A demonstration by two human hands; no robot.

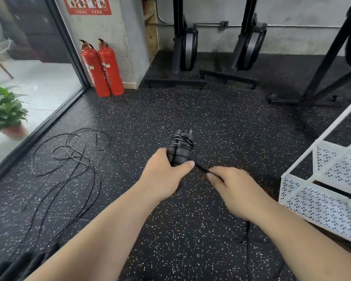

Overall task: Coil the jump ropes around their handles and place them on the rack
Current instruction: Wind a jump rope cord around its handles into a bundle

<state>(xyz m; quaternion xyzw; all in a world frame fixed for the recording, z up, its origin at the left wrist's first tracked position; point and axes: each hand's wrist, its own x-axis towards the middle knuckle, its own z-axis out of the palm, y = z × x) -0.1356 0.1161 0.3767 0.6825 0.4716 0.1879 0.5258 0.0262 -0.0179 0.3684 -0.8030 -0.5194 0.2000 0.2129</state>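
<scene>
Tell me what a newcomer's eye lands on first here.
Mid-frame, the left hand grips black jump rope handles already wound with cord, while the right hand pinches the free strand. A loose rope sprawls on the speckled floor at left; two red fire extinguishers stand behind, and a white perforated rack waits at right.

A gym floor, by our reading.
We see speckled rubber flooring (pixel 221 122), upright black exercise machines (pixel 185 51) against the wall, and two red fire extinguishers (pixel 102 69).
</scene>
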